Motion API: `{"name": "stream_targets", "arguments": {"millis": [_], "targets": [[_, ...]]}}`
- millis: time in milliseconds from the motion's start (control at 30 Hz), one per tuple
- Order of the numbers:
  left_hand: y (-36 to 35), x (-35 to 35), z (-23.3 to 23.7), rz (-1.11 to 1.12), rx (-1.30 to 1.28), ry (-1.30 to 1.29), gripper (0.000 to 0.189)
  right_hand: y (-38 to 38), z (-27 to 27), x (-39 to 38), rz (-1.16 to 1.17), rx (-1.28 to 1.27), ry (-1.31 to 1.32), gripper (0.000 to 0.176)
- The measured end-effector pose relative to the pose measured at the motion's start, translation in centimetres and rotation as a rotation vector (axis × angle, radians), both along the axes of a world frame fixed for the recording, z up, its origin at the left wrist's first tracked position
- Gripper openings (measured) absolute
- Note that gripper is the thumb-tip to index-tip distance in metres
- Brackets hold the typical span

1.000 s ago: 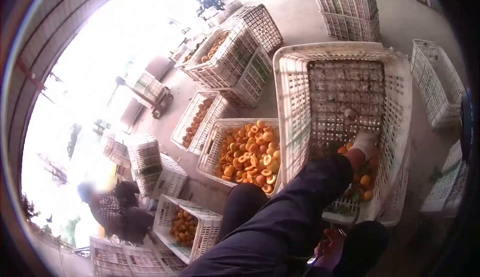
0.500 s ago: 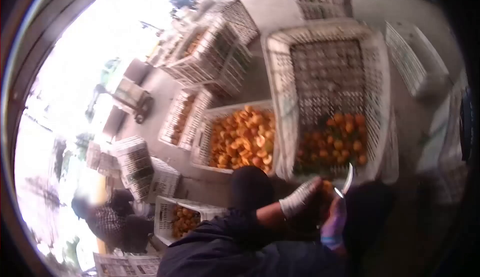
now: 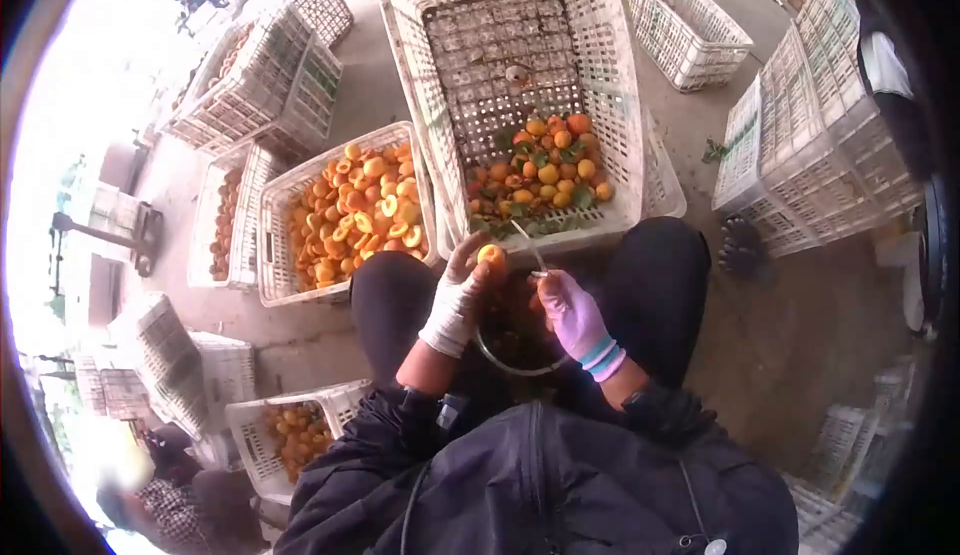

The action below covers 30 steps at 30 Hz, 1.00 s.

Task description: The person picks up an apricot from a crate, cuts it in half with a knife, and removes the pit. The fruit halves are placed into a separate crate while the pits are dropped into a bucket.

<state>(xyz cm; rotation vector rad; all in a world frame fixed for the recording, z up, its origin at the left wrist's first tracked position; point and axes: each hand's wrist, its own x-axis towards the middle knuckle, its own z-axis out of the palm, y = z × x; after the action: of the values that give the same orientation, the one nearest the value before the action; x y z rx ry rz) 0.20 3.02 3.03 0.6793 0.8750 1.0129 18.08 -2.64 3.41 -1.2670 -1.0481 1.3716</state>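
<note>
My left hand point(image 3: 452, 303), in a white fingerless-looking glove, is closed around an orange apricot point(image 3: 491, 256). My right hand point(image 3: 574, 321), in a purple glove with a blue-striped cuff, grips a knife point(image 3: 528, 243) with its blade pointing up and to the left, apart from the apricot. Below both hands, between my knees, is a round container point(image 3: 512, 367) with dark contents. In front stands a tilted white crate point(image 3: 626, 145) with whole apricots point(image 3: 548, 169) and leaves at its near end. Left of it, a lower crate point(image 3: 268, 273) holds cut apricots point(image 3: 352, 210).
Stacked white crates stand at the left point(image 3: 262, 85) and right point(image 3: 800, 145). Another crate point(image 3: 690, 40) sits at the upper right. By my left elbow is a crate with apricots point(image 3: 297, 435). A person point(image 3: 185, 495) is at the lower left, and a hand trolley point(image 3: 140, 240) stands farther left.
My view has swung to the right and down, so the crates sit farther left. My hands have moved slightly apart; the apricot stays in the left and the knife in the right.
</note>
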Motion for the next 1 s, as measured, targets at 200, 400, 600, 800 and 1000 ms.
{"name": "stream_targets", "arguments": {"millis": [200,400,600,800,1000], "targets": [[-0.4,0.6,0.9,0.023,0.031,-0.118,0.055,-0.6,0.3,-0.8,0.001,0.204,-0.313,0.031],[-0.8,0.3,-0.1,0.029,0.124,-0.060,0.052,-1.1,0.4,-1.0,0.006,0.193,-0.475,0.031],[-1.3,-0.1,0.8,0.024,0.152,-0.027,0.053,-1.1,1.1,-1.5,0.070,0.212,-0.520,0.031],[-1.8,-0.4,0.7,0.023,0.178,-0.040,0.050,-1.4,1.1,-2.1,0.046,0.233,-0.429,0.029],[-2.2,-0.1,2.2,0.037,0.218,-0.023,0.050,-0.8,2.1,-2.1,0.060,0.289,-0.686,0.026]]}}
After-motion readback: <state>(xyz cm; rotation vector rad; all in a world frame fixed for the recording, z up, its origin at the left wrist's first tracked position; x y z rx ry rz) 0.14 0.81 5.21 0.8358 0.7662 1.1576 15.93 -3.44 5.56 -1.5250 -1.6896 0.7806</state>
